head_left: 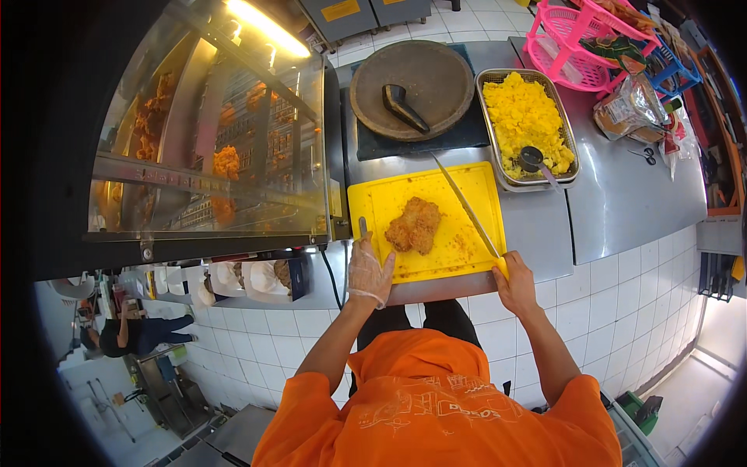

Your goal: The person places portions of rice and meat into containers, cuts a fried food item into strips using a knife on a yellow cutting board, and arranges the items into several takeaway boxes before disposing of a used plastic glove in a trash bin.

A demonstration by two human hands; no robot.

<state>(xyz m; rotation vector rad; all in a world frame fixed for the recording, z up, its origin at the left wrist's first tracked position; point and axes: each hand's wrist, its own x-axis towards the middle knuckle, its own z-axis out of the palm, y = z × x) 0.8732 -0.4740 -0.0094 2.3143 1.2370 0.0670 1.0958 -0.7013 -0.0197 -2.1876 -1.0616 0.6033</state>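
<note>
A piece of fried, breaded chicken (414, 224) lies in the middle of a yellow cutting board (385, 194) on a steel counter. My right hand (515, 282) grips the yellow handle of a long knife (467, 206) at the board's near right corner, and the blade slants up and left over the board, just right of the chicken. My left hand (369, 271), in a clear plastic glove, rests with fingers spread on the board's near left edge, a little left of the chicken. It holds nothing.
Behind the board are a round wooden block (447, 66) bearing a black scoop (403, 105) and a metal tray of yellow rice (523, 117) with a ladle (537, 161). A glass warming case (218, 140) stands left. Pink baskets (572, 39), a bag (629, 109) and scissors (644, 153) lie right. Another person (136, 332) is far left.
</note>
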